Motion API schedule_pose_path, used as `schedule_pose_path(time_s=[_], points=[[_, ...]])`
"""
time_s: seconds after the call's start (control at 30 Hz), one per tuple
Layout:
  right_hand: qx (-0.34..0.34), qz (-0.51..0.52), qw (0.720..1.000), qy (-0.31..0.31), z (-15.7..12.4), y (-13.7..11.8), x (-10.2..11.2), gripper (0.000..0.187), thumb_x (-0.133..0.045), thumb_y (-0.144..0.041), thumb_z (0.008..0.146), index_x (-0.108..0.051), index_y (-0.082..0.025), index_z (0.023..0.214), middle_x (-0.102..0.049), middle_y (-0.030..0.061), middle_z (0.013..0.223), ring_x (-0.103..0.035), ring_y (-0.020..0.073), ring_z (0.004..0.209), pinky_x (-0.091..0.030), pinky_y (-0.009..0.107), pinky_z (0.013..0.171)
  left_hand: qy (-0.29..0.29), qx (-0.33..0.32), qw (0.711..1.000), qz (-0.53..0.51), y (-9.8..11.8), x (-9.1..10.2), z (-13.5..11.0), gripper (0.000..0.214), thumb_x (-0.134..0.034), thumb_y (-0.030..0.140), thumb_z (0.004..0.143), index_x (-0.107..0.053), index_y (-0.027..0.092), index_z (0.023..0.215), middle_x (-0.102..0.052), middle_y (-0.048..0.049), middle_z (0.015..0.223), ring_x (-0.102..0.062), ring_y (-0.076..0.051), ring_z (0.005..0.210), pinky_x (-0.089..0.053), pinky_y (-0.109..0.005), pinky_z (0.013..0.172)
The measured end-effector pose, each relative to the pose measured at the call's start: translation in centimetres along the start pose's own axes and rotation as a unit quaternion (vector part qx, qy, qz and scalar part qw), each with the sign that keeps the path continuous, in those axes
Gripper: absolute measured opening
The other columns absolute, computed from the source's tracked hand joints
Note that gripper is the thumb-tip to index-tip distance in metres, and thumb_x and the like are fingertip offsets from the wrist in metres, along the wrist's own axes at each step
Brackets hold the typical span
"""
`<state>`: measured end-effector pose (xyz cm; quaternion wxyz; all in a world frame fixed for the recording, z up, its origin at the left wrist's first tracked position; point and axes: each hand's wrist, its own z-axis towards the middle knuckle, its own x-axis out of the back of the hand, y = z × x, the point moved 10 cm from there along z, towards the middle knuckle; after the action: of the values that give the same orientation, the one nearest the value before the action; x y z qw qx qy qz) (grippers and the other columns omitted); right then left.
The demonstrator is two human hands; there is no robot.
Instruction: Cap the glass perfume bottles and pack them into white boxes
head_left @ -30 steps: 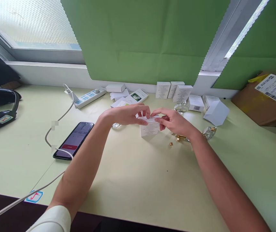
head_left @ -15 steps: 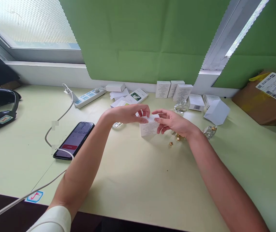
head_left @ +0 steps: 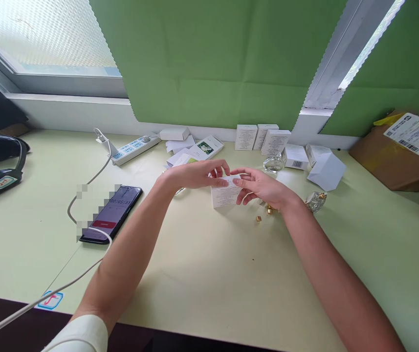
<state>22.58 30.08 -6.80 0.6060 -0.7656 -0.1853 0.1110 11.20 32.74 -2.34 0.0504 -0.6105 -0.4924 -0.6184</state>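
A small white printed box (head_left: 224, 197) stands upright on the pale green table between both hands. My left hand (head_left: 209, 175) closes on its upper left side, the thumb along the top edge. On its right side, my right hand (head_left: 258, 187) grips the box with thumb on top and fingers lower down. Just right of the box lie a small gold piece (head_left: 258, 219) and another gold part (head_left: 270, 210), partly behind my right hand. A clear glass piece (head_left: 316, 201) with gold on it sits beyond my right wrist.
Several white boxes (head_left: 246, 137) stand along the wall, with a clear glass dish (head_left: 274, 163) before them. Flattened cartons (head_left: 205, 148) and a power strip (head_left: 136, 149) lie at back left. A phone (head_left: 112, 217), white cable (head_left: 88, 268), headset (head_left: 2, 181) and cardboard box (head_left: 396, 156) flank the hands.
Both hands keep nearly the same hold on the white box. The whole view has shifted very slightly. The phone's timer has moved on by one second.
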Motion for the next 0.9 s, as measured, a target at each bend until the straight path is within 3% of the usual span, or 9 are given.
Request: schedule_pose_path(time_s=[0.2,0.33,0.5,0.63,0.73,0.83,0.9], points=[[-0.007,-0.011,1.000,0.013,0.0,0.2,0.0,0.044,-0.064,-0.043,0.087,-0.050,-0.025,0.125,-0.065,0.0081,0.113,-0.070,0.0144,0.066,-0.057,0.030,0.061,-0.008,0.011,1.000,0.009,0.0,-0.3,0.0,0.045,-0.047,0.062,0.088,-0.052,0.032,0.121,-0.061,-0.0031,0.115,-0.057,-0.018,0.096,-0.043,-0.026,0.071],[0.018,-0.055,0.998,0.030,-0.7,-1.0,0.5,0.049,-0.064,-0.047,0.086,-0.048,-0.027,0.128,-0.056,0.0094,0.132,-0.071,0.0156,0.072,-0.058,0.030,0.060,-0.012,0.038,0.998,0.045,-0.2,0.4,-0.9,0.046,-0.045,0.064,0.088,-0.053,0.034,0.123,-0.061,-0.0023,0.114,-0.058,-0.018,0.092,-0.043,-0.027,0.069],[0.101,-0.154,0.968,0.173,-4.7,-5.9,4.9,0.042,-0.064,-0.050,0.084,-0.058,-0.029,0.120,-0.052,0.0051,0.139,-0.071,0.0160,0.078,-0.058,0.030,0.060,-0.030,-0.004,0.998,0.045,0.4,1.4,-2.3,0.075,-0.068,0.050,0.076,-0.035,0.041,0.143,-0.054,-0.0006,0.135,-0.056,-0.020,0.109,-0.044,-0.024,0.074],[0.167,-0.171,0.934,0.264,-9.0,-9.3,8.6,0.034,-0.062,-0.046,0.088,-0.062,-0.029,0.117,-0.057,0.0038,0.133,-0.070,0.0149,0.080,-0.058,0.028,0.063,-0.079,-0.068,0.993,0.056,1.4,-0.2,-1.9,0.085,-0.063,0.028,0.078,-0.020,0.049,0.149,-0.030,0.0046,0.157,-0.057,-0.017,0.106,-0.045,-0.024,0.076],[0.182,-0.170,0.918,0.310,-11.0,-10.0,10.7,0.030,-0.062,-0.044,0.088,-0.064,-0.029,0.114,-0.060,0.0033,0.130,-0.069,0.0134,0.079,-0.058,0.026,0.062,-0.097,-0.088,0.989,0.063,1.8,-1.6,-1.1,0.089,-0.061,0.021,0.078,-0.017,0.050,0.149,-0.019,0.0078,0.161,-0.050,-0.021,0.122,-0.045,-0.026,0.084],[0.185,-0.167,0.908,0.338,-11.9,-9.9,12.2,0.028,-0.063,-0.043,0.088,-0.065,-0.029,0.112,-0.061,0.0023,0.126,-0.068,0.0127,0.077,-0.058,0.025,0.060,-0.095,-0.094,0.989,0.068,2.1,-2.1,-0.7,0.087,-0.062,0.021,0.077,-0.020,0.048,0.149,-0.023,0.0074,0.159,-0.039,-0.023,0.134,-0.043,-0.026,0.090],[0.185,-0.165,0.907,0.341,-12.0,-9.7,12.7,0.028,-0.064,-0.043,0.087,-0.065,-0.029,0.111,-0.062,0.0018,0.125,-0.067,0.0128,0.078,-0.059,0.025,0.061,-0.088,-0.075,0.991,0.069,2.0,-2.0,-0.6,0.084,-0.065,0.026,0.076,-0.025,0.046,0.147,-0.033,0.0046,0.154,-0.048,-0.022,0.125,-0.044,-0.025,0.083]])
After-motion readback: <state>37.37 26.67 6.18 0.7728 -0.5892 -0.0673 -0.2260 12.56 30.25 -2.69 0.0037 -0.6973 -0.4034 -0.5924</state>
